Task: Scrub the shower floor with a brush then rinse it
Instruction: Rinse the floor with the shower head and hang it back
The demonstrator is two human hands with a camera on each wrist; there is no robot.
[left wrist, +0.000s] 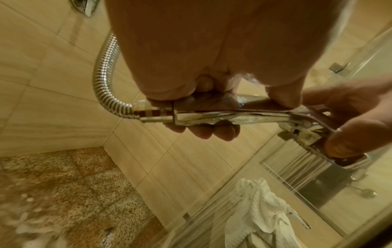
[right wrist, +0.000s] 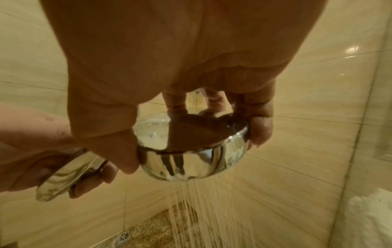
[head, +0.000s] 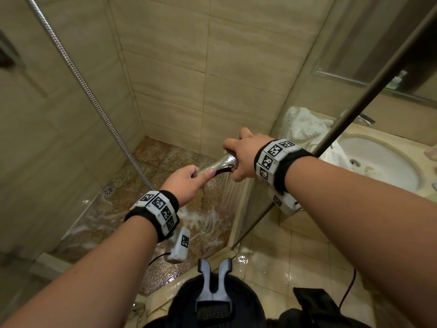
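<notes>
A chrome shower head [head: 223,163] [right wrist: 191,151] sprays water down onto the speckled stone shower floor [head: 142,176] [left wrist: 63,184]. My left hand [head: 189,178] [left wrist: 201,107] grips its handle [left wrist: 212,115], thumb along the top. My right hand [head: 243,157] [right wrist: 191,124] holds the round head from above, with a thumb and fingers on its rim. The metal hose [head: 78,76] [left wrist: 104,80] runs from the handle up to the left. White foam [head: 201,216] lies on the wet floor below the spray. No brush is in view.
A round floor drain [head: 108,191] [right wrist: 123,237] sits by the left wall. A glass shower panel with a metal bar [head: 369,91] stands on the right; behind it are a white towel [head: 305,124] [left wrist: 254,209] and a sink [head: 378,159]. The tiled floor [head: 272,263] outside is wet.
</notes>
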